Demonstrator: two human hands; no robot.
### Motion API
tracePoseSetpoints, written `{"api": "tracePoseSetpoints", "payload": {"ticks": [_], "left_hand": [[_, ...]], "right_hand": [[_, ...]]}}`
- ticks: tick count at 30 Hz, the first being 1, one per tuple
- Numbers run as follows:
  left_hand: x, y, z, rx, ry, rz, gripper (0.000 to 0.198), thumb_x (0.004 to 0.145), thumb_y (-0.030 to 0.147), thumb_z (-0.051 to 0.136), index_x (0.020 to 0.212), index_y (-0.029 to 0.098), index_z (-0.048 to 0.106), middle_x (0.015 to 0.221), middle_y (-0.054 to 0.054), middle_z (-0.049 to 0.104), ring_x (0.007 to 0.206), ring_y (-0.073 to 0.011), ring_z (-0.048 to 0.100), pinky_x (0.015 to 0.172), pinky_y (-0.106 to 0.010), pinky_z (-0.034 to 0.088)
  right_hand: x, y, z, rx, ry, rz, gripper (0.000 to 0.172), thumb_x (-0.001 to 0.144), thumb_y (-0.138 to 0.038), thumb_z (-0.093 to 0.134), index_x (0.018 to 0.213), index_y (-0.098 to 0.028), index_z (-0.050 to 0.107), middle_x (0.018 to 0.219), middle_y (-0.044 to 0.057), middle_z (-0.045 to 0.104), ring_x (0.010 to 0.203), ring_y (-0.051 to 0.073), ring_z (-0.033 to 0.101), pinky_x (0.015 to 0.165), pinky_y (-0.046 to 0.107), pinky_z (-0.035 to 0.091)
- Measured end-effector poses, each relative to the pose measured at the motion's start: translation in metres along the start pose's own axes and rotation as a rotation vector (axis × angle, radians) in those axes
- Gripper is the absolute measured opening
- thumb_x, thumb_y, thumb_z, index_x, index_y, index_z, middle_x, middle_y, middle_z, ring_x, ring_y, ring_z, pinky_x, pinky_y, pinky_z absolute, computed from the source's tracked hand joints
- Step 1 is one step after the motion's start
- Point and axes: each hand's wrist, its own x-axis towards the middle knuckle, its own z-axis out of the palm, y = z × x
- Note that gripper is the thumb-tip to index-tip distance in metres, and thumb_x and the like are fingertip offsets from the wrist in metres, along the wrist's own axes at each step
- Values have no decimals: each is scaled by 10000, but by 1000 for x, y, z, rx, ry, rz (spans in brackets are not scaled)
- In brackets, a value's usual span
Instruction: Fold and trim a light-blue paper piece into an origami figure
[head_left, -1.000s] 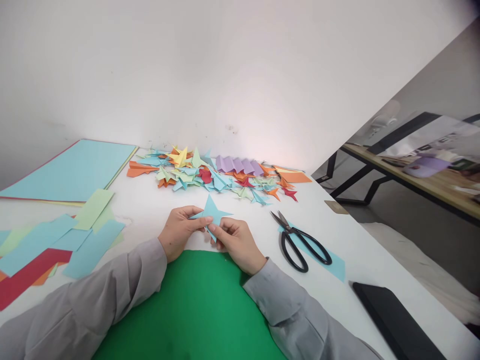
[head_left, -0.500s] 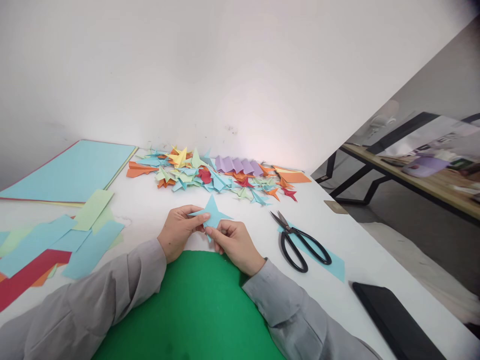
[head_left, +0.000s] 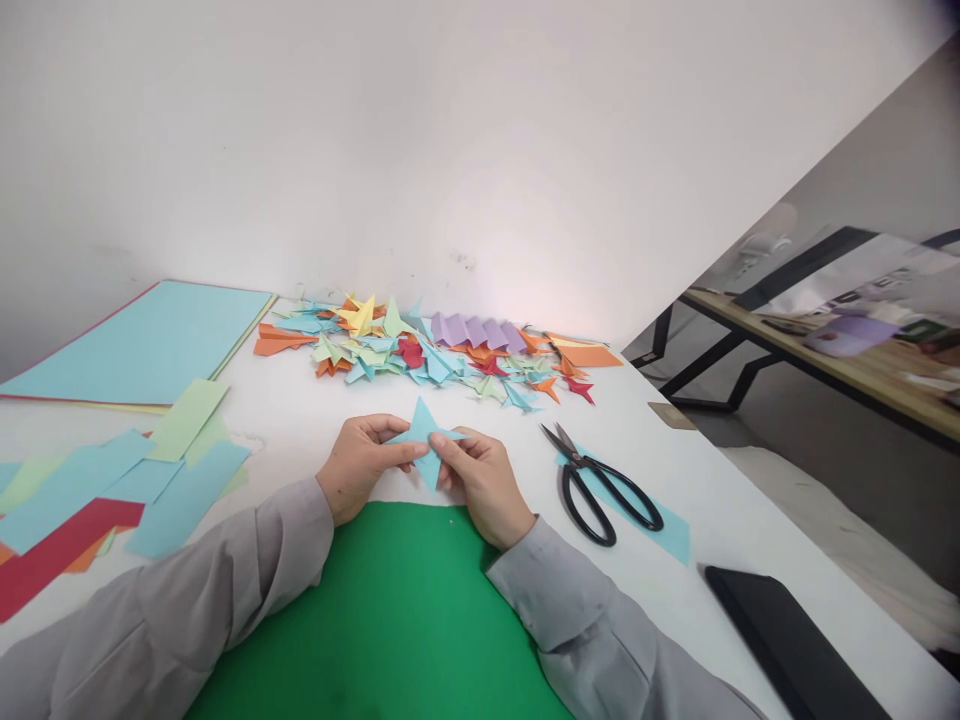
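Note:
A light blue four-pointed paper star (head_left: 424, 424) is held up between both hands, just above the white table by the far edge of a green sheet (head_left: 375, 610). My left hand (head_left: 364, 462) pinches its left side, thumb on the front face. With thumb and fingers, my right hand (head_left: 484, 480) grips the right side near the centre. One point of the star stands up, another points down between the hands. Fingers behind the paper are partly hidden.
Folded paper pieces in many colours (head_left: 412, 352) lie along the wall. Black-handled scissors (head_left: 592, 480) rest on a blue paper strip (head_left: 671, 532) at right, near a black flat object (head_left: 787, 640). Cut paper strips (head_left: 187, 500) and large coloured sheets (head_left: 142, 340) lie left.
My right hand has moved up from the star's lower point to its right side near the centre. The star has turned slightly. My left hand stays on the left side.

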Motion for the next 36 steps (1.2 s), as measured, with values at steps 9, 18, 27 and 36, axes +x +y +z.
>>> {"api": "tracePoseSetpoints", "payload": {"ticks": [9,18,27,36], "left_hand": [[-2,1,0,-18,-73,-9,256,521,246,821,722,136,707,687,-40,689,634,-140,596,593,-246,445],[-1,2,0,-26,-23,-78,237,528,320,812,578,132,677,520,0,598,496,-86,491,499,-217,377],[-2,5,1,20,47,-133,347,579,461,751,540,130,656,482,-2,544,461,-94,465,467,-233,348],[-1,7,2,-159,3,-67,457,610,549,710,693,102,672,649,-54,640,615,-139,572,594,-275,459]], "right_hand": [[-1,1,-1,-52,-66,0,386,642,-510,716,567,-166,557,385,-65,434,349,54,298,343,201,194],[-4,2,-2,-70,-165,62,342,594,-463,763,639,-166,599,491,-45,520,427,78,436,420,207,370],[-6,-2,-3,-79,-221,90,311,630,-455,742,621,-162,637,439,-40,520,411,73,442,416,198,330],[-1,0,-4,98,-45,53,340,638,-407,748,493,-165,558,382,-42,516,341,46,343,371,201,210]]}}
